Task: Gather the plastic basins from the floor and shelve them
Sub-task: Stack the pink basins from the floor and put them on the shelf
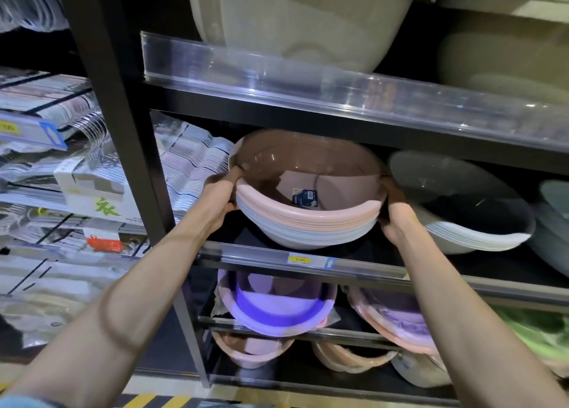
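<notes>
A nested stack of plastic basins (pixel 308 219), pink on top with pale blue and white rims below, tilts toward me on the middle shelf (pixel 363 267). My left hand (pixel 223 193) grips the stack's left rim, thumb over the edge. My right hand (pixel 395 210) grips the right rim the same way. A dark label lies inside the top basin.
A stack of grey and white basins (pixel 462 210) sits just right of mine. Large beige tubs (pixel 295 22) fill the shelf above, behind a clear rail. Purple and pink basins (pixel 277 306) occupy lower shelves. A black upright post (pixel 132 148) and packaged hangers (pixel 77 148) stand to the left.
</notes>
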`<control>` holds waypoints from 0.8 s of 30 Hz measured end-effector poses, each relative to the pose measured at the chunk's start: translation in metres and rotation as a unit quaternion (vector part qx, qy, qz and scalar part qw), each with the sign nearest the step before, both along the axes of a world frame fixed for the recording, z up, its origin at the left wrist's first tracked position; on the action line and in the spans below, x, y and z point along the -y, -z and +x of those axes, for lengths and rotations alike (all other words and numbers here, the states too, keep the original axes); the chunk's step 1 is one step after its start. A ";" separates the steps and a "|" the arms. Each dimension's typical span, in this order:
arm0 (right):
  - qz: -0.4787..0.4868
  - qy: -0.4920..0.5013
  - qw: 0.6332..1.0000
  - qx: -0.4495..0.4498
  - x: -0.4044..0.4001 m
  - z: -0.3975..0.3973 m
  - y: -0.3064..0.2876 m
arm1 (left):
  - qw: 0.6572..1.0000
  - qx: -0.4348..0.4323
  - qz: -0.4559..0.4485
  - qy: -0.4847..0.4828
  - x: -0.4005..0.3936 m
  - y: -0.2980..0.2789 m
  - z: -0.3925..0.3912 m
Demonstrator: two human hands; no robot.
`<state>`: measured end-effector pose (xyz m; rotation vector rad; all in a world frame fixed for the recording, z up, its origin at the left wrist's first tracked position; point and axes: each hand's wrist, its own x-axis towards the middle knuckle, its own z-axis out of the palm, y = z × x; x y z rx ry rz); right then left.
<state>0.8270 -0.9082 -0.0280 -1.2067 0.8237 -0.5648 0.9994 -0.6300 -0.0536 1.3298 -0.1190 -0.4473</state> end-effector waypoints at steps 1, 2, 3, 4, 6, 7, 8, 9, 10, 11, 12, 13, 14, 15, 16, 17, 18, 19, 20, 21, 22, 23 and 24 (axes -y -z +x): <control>-0.002 -0.002 1.000 0.000 -0.001 -0.001 -0.001 | 1.000 0.000 0.002 0.002 0.000 0.000 0.001; -0.006 -0.005 1.000 -0.002 -0.002 -0.002 -0.003 | 1.000 -0.002 0.003 0.005 0.000 -0.001 0.000; -0.011 -0.009 1.000 -0.007 -0.002 -0.003 -0.004 | 1.000 -0.002 0.007 0.007 -0.001 -0.002 0.000; -0.016 -0.012 1.000 -0.012 -0.002 -0.004 -0.006 | 1.000 -0.001 0.011 0.008 -0.002 -0.003 0.000; -0.023 -0.022 0.999 -0.023 -0.001 -0.011 -0.008 | 1.000 0.013 0.022 0.017 -0.007 -0.006 -0.001; -0.024 -0.029 0.999 -0.027 0.000 -0.016 -0.008 | 0.999 0.026 0.028 0.026 -0.010 -0.008 -0.003; -0.027 -0.041 0.999 -0.022 0.001 -0.023 -0.006 | 0.998 0.043 0.032 0.035 -0.015 -0.009 -0.007; -0.032 -0.056 0.998 -0.011 0.001 -0.030 -0.004 | 0.996 0.065 0.036 0.046 -0.020 -0.008 -0.012; -0.039 -0.071 0.997 0.002 0.000 -0.039 -0.001 | 0.994 0.086 0.038 0.057 -0.024 -0.006 -0.019; -0.048 -0.084 0.995 0.010 -0.003 -0.047 0.002 | 0.991 0.106 0.041 0.064 -0.029 -0.002 -0.025; -0.058 -0.095 0.994 0.012 -0.006 -0.054 0.007 | 0.990 0.119 0.040 0.067 -0.032 0.003 -0.032; -0.069 -0.105 0.992 0.007 -0.011 -0.059 0.011 | 0.988 0.130 0.043 0.069 -0.034 0.009 -0.036; -0.085 -0.115 0.990 0.000 -0.016 -0.064 0.013 | 0.987 0.136 0.050 0.073 -0.034 0.013 -0.039; -0.107 -0.126 0.986 -0.004 -0.022 -0.067 0.015 | 0.984 0.146 0.068 0.080 -0.033 0.017 -0.041; -0.130 -0.137 0.982 -0.008 -0.028 -0.069 0.016 | 0.980 0.158 0.090 0.082 -0.032 0.019 -0.043; -0.155 -0.142 0.978 -0.013 -0.033 -0.070 0.018 | 0.975 0.172 0.116 0.079 -0.031 0.021 -0.043; -0.179 -0.143 0.973 -0.017 -0.038 -0.070 0.018 | 0.969 0.188 0.142 0.070 -0.030 0.020 -0.043; -0.196 -0.143 0.970 -0.016 -0.041 -0.070 0.018 | 0.963 0.205 0.161 0.061 -0.029 0.020 -0.042; -0.203 -0.144 0.968 -0.016 -0.042 -0.070 0.019 | 0.959 0.218 0.175 0.053 -0.028 0.020 -0.042; -0.207 -0.144 0.967 -0.017 -0.042 -0.070 0.019 | 0.955 0.225 0.185 0.050 -0.027 0.021 -0.041; -0.213 -0.140 0.967 -0.018 -0.041 -0.070 0.020 | 0.954 0.227 0.191 0.048 -0.027 0.021 -0.040; -0.214 -0.135 0.967 -0.020 -0.040 -0.068 0.020 | 0.953 0.227 0.195 0.046 -0.026 0.021 -0.038; -0.207 -0.130 0.969 -0.024 -0.040 -0.067 0.021 | 0.953 0.226 0.197 0.044 -0.025 0.021 -0.036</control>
